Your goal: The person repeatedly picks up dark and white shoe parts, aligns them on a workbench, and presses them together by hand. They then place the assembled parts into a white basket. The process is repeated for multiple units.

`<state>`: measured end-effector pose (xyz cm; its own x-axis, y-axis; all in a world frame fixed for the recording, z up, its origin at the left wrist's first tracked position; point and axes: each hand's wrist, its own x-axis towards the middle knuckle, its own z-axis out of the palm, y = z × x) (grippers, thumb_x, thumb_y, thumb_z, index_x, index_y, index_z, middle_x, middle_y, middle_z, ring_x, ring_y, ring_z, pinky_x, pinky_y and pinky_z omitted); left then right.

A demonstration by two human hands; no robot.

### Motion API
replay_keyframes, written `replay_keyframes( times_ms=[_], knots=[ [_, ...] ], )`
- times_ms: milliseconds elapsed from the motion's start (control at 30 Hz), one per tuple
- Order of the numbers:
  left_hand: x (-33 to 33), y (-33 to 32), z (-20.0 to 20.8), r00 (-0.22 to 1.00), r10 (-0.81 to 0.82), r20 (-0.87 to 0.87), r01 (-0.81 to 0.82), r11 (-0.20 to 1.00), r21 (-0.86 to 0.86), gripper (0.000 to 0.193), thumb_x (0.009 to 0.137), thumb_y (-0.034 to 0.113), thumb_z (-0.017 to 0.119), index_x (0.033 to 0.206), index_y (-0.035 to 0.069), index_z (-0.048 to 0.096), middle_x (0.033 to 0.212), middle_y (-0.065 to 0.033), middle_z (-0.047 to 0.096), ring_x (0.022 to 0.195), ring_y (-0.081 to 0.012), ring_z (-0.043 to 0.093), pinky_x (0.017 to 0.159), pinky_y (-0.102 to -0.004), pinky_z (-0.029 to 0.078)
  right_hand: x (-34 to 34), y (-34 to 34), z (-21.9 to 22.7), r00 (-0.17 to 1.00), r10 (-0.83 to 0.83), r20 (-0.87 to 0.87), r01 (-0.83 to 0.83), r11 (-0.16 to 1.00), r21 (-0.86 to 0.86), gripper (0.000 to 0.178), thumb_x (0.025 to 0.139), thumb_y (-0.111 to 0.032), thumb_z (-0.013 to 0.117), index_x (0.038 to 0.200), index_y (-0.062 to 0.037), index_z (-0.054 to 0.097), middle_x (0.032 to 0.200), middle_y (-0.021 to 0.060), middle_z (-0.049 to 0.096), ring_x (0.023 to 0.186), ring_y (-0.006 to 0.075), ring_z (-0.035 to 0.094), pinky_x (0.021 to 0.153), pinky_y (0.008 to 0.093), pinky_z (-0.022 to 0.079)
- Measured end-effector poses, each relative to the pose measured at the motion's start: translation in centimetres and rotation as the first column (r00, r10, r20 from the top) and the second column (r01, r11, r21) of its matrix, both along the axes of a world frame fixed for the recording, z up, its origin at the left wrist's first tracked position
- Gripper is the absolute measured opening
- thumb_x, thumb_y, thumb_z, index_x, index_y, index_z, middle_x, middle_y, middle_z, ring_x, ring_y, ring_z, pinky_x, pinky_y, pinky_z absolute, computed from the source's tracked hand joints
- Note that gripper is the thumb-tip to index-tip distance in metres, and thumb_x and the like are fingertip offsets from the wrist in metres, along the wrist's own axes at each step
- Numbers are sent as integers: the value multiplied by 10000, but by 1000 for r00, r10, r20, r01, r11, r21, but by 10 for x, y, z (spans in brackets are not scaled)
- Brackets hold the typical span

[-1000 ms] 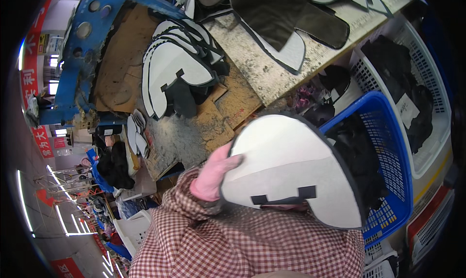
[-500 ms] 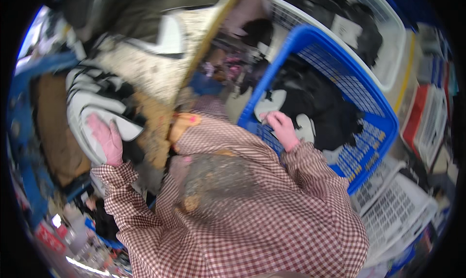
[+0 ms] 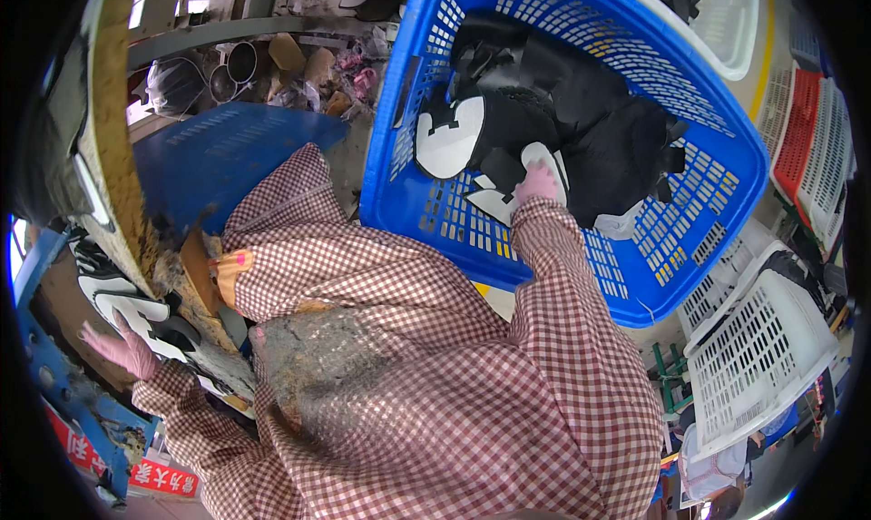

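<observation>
White black-edged piece (image 3: 536,151) under the right grip (image 3: 539,184), inside the blue basket (image 3: 382,143), pinch unclear; left grip (image 3: 125,349) spread.

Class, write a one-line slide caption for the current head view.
The right hand touches a white piece among dark scraps in a blue basket; the open left hand is near white panels.

Smock (image 3: 472,420): loose, maroon-and-white check
Sleeves (image 3: 585,316): long, same check
Smudge (image 3: 331,357): broad, dark grey, across the front
Patch (image 3: 228,275): orange, pink spot

basket (image 3: 742,152) open above right fingers (image 3: 540,181) | near rim (image 3: 454,255) blocks low entry | blue frame (image 3: 54,370) gap unclear
</observation>
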<state>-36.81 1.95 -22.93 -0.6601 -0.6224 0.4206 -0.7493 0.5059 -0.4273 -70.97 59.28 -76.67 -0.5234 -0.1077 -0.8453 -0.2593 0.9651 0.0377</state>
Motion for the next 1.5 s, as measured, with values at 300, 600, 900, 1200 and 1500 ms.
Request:
replay_keyframes(
  times_ms=[300, 600, 900, 1200, 1500],
  knots=[
    [-152, 116, 23, 892, -25, -452, 183, 934, 308, 520, 989, 125, 624, 1459, -9, 446, 1519, -166, 436, 1360, -281, 464, 1137, -415, 396, 37, 82, -46, 589, -808, -31, 808, 589, 23, 942, 674, -321, 892, 1429, 40, 459, 1332, 214, 620, 1225, 332, 615, 1069, 430, 469],
    [-286, 263, -69, 648, -670, -362, 479, -11, 878, 437, 825, 83, 683, 1250, -3, 626, 1140, -187, 700, 1080, -340, 680, 933, -429, 565, 14, -16, 147, 997, -75, -26, 46, 815, -578, 203, 890, -189, 581, 1054, -91, 651, 879, 189, 709, 869, 378, 692, 757, 486, 550],
    [-288, 295, -123, 469, -814, 343, -322, 204, 925, 590, 705, 191, 784, 1272, 123, 635, 1002, -85, 728, 874, -292, 709, 802, -367, 577, -26, -96, 331, 949, 309, -67, -73, 8, -997, 125, 827, -247, 667, 800, -127, 687, 669, 52, 665, 638, 244, 686, 552, 370, 519],
    [-247, 239, -44, 901, -434, 7, -17, -20, 1000, 457, 643, 58, 714, 1099, 19, 728, 1005, -146, 759, 829, -299, 752, 723, -333, 599, -25, -112, -89, 655, -660, 368, 711, 703, -2, 1041, 754, -477, 831, 1550, -46, 315, 1498, 265, 457, 1385, 407, 458, 1161, 422, 381],
    [-209, 216, 10, 997, -66, 43, -46, -50, 998, 242, 872, 152, 717, 1042, -19, 722, 884, -169, 754, 775, -252, 749, 708, -338, 593, 13, -126, -151, 265, -822, 503, 951, 308, 2, 1097, 772, -423, 846, 1557, 3, 209, 1513, 218, 445, 1362, 341, 481, 1164, 421, 359]
  ],
)
